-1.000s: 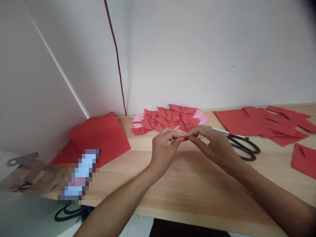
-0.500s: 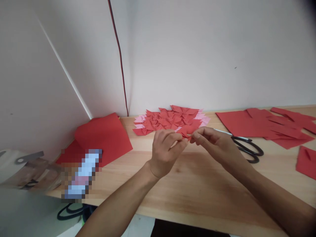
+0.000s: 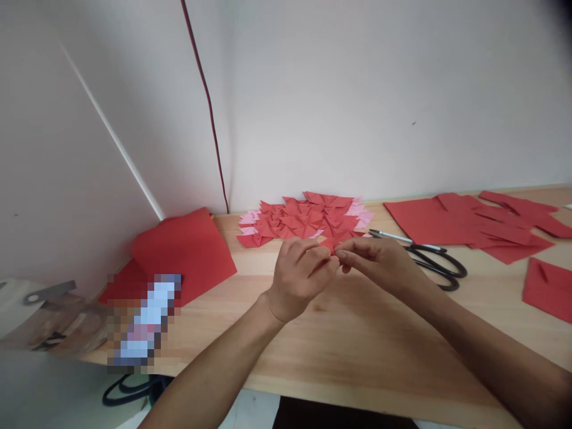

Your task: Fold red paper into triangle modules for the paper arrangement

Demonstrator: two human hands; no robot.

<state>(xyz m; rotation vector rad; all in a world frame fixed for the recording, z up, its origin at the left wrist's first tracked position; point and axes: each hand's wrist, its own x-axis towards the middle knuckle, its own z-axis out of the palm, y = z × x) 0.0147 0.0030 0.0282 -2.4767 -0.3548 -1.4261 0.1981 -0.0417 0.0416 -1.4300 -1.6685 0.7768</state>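
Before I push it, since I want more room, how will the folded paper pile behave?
The folded paper pile looks light, being thin paper. Its overlapping pieces appear loose, so pushing may scatter them. Jutting pointed tips could bend.

red paper piece [image 3: 330,245] | partly hidden | between left hand [image 3: 301,277], right hand [image 3: 386,262]

two bare hands close together, fingertips nearly meeting.
the left hand [image 3: 300,277] shows its back, fingers curled forward toward the right; a crease crosses the left wrist [image 3: 273,311], and the left forearm [image 3: 214,372] slants up from the bottom edge. the right hand [image 3: 382,262] points left, thumb and index finger pinched at the tips, the right forearm [image 3: 482,330] slanting in from the lower right.
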